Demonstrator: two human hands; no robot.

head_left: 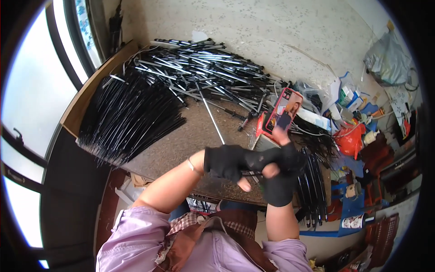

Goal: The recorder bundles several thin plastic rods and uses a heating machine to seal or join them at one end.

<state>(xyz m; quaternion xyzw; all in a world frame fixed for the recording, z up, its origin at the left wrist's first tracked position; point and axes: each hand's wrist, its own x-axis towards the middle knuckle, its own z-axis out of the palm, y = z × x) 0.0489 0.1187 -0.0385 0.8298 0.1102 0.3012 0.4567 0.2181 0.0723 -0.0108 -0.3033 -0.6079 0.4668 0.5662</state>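
Both of my hands wear black fingerless gloves and come together over the near part of the table. My left hand (229, 164) reaches across to the right, its thumb pointing down and its fingers bent against the other glove. My right hand (284, 174) is partly curled, with one bare fingertip pointing up beside a phone. Whatever lies between the hands is hidden. A thin silver rod (210, 112) runs from the pile down behind my left glove; I cannot tell whether it is held. The phone (284, 110), in a pinkish-red case with a lit screen, leans on a red box (261, 124).
Silver and black rods (204, 61) lie heaped along the wall. A bundle of thin black rods (131, 115) fills the table's left side; more black rods (313, 188) lie at the right edge. A red plastic bag (351, 139) and clutter stand farther right. The brown tabletop (174, 147) shows between.
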